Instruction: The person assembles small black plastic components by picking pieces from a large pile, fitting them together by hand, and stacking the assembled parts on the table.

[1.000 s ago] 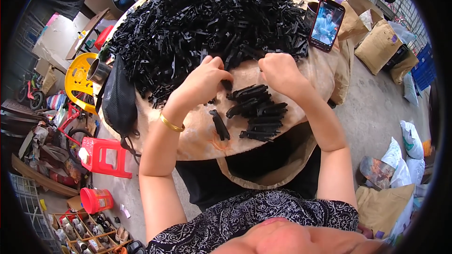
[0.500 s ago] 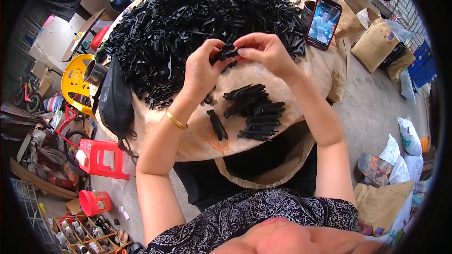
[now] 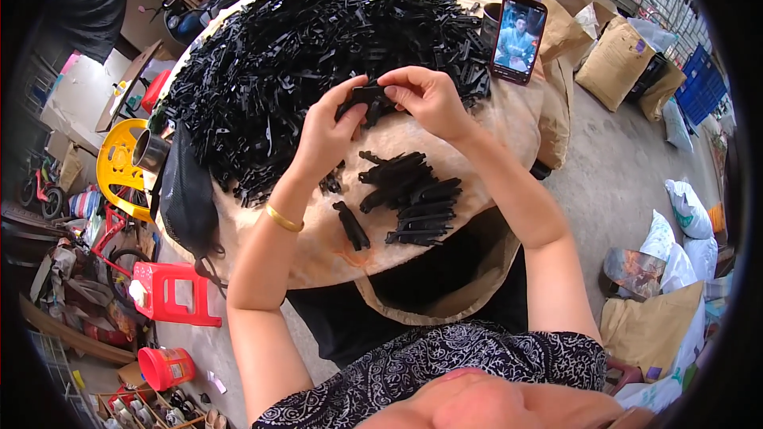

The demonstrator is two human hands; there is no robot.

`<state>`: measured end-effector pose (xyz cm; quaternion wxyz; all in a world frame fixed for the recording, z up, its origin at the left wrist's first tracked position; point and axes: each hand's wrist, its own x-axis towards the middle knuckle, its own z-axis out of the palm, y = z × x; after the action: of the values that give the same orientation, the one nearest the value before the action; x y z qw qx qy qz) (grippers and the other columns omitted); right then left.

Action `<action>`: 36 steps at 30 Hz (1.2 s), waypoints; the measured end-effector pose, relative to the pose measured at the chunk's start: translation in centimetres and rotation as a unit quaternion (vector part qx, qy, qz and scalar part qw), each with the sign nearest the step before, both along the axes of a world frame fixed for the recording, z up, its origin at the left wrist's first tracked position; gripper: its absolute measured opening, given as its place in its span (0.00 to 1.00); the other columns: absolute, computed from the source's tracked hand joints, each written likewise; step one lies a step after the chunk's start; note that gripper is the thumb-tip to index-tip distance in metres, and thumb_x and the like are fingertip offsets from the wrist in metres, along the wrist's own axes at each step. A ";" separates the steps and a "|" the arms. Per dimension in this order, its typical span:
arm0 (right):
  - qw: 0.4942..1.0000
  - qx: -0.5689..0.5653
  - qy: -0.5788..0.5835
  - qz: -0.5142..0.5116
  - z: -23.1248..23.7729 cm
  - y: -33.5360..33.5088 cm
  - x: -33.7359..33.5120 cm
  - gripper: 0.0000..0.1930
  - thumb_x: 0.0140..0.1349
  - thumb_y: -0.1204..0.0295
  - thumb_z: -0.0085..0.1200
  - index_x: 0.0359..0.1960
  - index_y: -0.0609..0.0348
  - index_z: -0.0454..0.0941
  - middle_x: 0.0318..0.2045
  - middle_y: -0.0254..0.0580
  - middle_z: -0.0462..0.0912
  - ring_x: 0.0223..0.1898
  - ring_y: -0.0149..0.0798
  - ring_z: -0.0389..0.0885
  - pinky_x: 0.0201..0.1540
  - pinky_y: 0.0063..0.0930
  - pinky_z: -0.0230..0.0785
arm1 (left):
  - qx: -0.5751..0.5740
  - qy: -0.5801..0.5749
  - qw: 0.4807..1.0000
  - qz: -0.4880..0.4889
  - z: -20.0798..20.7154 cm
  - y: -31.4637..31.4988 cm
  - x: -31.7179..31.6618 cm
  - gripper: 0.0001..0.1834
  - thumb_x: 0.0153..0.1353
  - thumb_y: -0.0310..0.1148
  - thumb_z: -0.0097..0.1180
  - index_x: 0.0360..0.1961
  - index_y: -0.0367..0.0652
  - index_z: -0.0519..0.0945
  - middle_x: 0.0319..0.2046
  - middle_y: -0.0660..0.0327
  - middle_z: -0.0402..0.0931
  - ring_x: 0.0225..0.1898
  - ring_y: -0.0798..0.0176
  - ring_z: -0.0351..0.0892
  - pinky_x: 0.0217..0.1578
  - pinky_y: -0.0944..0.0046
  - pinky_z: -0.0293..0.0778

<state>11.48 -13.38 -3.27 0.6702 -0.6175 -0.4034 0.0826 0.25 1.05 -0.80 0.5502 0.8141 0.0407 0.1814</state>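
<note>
Both my hands meet over the near edge of a big heap of black plastic parts (image 3: pixel 318 40). Between them is a small dark plastic part (image 3: pixel 369 96), partly covered by my fingers. My left hand (image 3: pixel 330 121) is closed on its left end, thumb below. My right hand (image 3: pixel 429 103) pinches the right end with thumb and fingertips. Nearer to me on the cloth-covered table (image 3: pixel 318 258), several long black pieces (image 3: pixel 417 195) lie side by side in a small stack. One single black piece (image 3: pixel 351 226) rests apart, left of that stack.
A phone (image 3: pixel 518 38) leans upright at the table's right. An open paper sack (image 3: pixel 477 302) hangs at the near edge, over my lap. A black mesh bag (image 3: pixel 187 199) and metal cup (image 3: pixel 149 151) are on the left. A red stool (image 3: pixel 176 294) stands on the floor.
The whole view has shifted slightly. My hands stay together on the dark part, which has turned a little between my fingers. The stack and the single piece lie as before.
</note>
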 end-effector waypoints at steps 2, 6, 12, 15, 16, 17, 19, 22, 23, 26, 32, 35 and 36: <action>1.000 -0.002 -0.010 0.022 0.0 -0.2 0.1 0.06 0.57 0.80 0.55 0.36 0.65 0.80 0.30 0.35 0.81 0.30 0.22 0.76 0.34 0.16 0.70 | -0.047 0.002 0.999 -0.023 -0.5 0.5 0.0 0.18 0.58 0.20 0.48 0.51 0.35 0.74 0.25 0.64 0.75 0.22 0.76 0.70 0.26 0.74 0.69; 0.994 0.007 -0.091 0.058 -0.3 0.1 -0.2 0.06 0.57 0.81 0.54 0.35 0.64 0.81 0.27 0.32 0.80 0.30 0.23 0.75 0.33 0.16 0.68 | -0.125 0.060 0.990 0.001 -0.6 1.0 -0.3 0.21 0.57 0.19 0.48 0.54 0.32 0.71 0.29 0.62 0.77 0.26 0.74 0.72 0.29 0.75 0.70; 0.973 -0.032 -0.229 -0.023 0.2 -0.2 -0.8 0.07 0.53 0.82 0.56 0.34 0.63 0.81 0.27 0.40 0.80 0.29 0.32 0.77 0.33 0.20 0.69 | -0.255 0.042 0.966 -0.032 -0.1 0.6 -1.0 0.18 0.58 0.23 0.53 0.51 0.33 0.74 0.30 0.62 0.78 0.28 0.74 0.74 0.32 0.75 0.72; 0.969 -0.029 -0.244 -0.021 0.0 -0.1 -0.9 0.08 0.53 0.81 0.57 0.35 0.62 0.81 0.28 0.41 0.80 0.29 0.33 0.78 0.33 0.21 0.69 | 0.003 0.018 1.000 0.003 -0.4 0.6 -0.9 0.18 0.58 0.25 0.55 0.51 0.34 0.74 0.28 0.63 0.79 0.27 0.76 0.74 0.31 0.75 0.72; 0.969 -0.023 -0.244 -0.014 -0.1 -0.1 -0.9 0.09 0.53 0.80 0.57 0.37 0.61 0.81 0.28 0.41 0.80 0.29 0.34 0.78 0.33 0.22 0.70 | 0.003 0.018 1.000 0.005 -0.3 0.5 -1.0 0.18 0.58 0.25 0.55 0.51 0.34 0.74 0.28 0.63 0.79 0.27 0.76 0.74 0.31 0.75 0.72; 0.969 -0.023 -0.244 -0.013 0.0 -0.1 -0.8 0.09 0.53 0.80 0.57 0.37 0.61 0.81 0.28 0.41 0.80 0.29 0.34 0.78 0.33 0.22 0.70 | 0.027 0.003 1.000 0.009 0.0 0.4 -1.1 0.18 0.58 0.24 0.55 0.51 0.34 0.74 0.29 0.62 0.80 0.26 0.76 0.74 0.31 0.74 0.72; 0.948 0.027 -0.311 -0.068 0.5 -0.2 -0.7 0.14 0.52 0.77 0.60 0.42 0.62 0.78 0.31 0.42 0.80 0.30 0.33 0.78 0.34 0.21 0.70 | 0.051 -0.012 0.999 0.013 0.2 -0.1 -1.3 0.18 0.58 0.24 0.54 0.51 0.34 0.74 0.30 0.61 0.80 0.26 0.76 0.74 0.31 0.74 0.73; 0.979 -0.041 -0.188 0.060 -0.2 -0.6 -0.1 0.19 0.50 0.75 0.63 0.45 0.63 0.76 0.34 0.42 0.80 0.31 0.32 0.79 0.35 0.22 0.71 | 0.007 -0.035 0.999 -0.021 0.1 -0.5 -1.5 0.19 0.57 0.21 0.54 0.52 0.35 0.73 0.31 0.62 0.79 0.27 0.75 0.73 0.31 0.74 0.72; 0.984 -0.050 -0.158 0.070 -0.4 -0.6 -0.1 0.18 0.49 0.74 0.64 0.42 0.65 0.76 0.35 0.42 0.80 0.31 0.31 0.79 0.35 0.23 0.72 | 0.083 -0.031 0.996 -0.007 -0.1 -0.4 -1.5 0.19 0.57 0.20 0.54 0.52 0.35 0.73 0.31 0.61 0.79 0.26 0.75 0.73 0.30 0.74 0.72; 0.976 -0.077 -0.197 0.050 0.3 -0.9 -0.3 0.17 0.48 0.75 0.65 0.40 0.66 0.76 0.34 0.43 0.81 0.30 0.34 0.80 0.35 0.24 0.72 | 0.223 -0.070 0.972 0.006 -1.2 0.1 -1.3 0.17 0.57 0.20 0.53 0.49 0.34 0.74 0.28 0.58 0.78 0.24 0.72 0.74 0.27 0.72 0.73; 0.947 -0.047 -0.319 0.002 0.3 -1.2 0.0 0.14 0.47 0.75 0.64 0.36 0.66 0.78 0.29 0.46 0.80 0.28 0.39 0.80 0.31 0.25 0.71 | 0.252 -0.060 0.966 0.014 -0.5 -0.3 -1.4 0.17 0.52 0.22 0.58 0.44 0.33 0.75 0.33 0.46 0.77 0.32 0.50 0.79 0.32 0.62 0.74; 0.941 -0.059 -0.332 0.004 0.2 -1.5 0.1 0.13 0.48 0.74 0.64 0.35 0.66 0.78 0.30 0.46 0.80 0.28 0.36 0.80 0.31 0.24 0.71 | 0.221 -0.052 0.974 -0.002 -0.1 -0.1 -1.6 0.15 0.52 0.23 0.59 0.43 0.33 0.76 0.31 0.49 0.79 0.29 0.56 0.80 0.31 0.65 0.73; 0.941 -0.059 -0.332 0.004 0.1 -1.5 0.1 0.13 0.48 0.74 0.64 0.35 0.66 0.78 0.30 0.46 0.80 0.28 0.36 0.80 0.31 0.24 0.71 | 0.168 -0.002 0.985 -0.028 0.5 -0.1 -1.6 0.14 0.53 0.23 0.59 0.43 0.33 0.77 0.29 0.52 0.79 0.28 0.62 0.79 0.30 0.67 0.73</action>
<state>11.54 -14.89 -3.13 0.4605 -0.6464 -0.6000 -0.1006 -1.35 0.99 -0.34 0.4100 0.8956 -0.0139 0.1720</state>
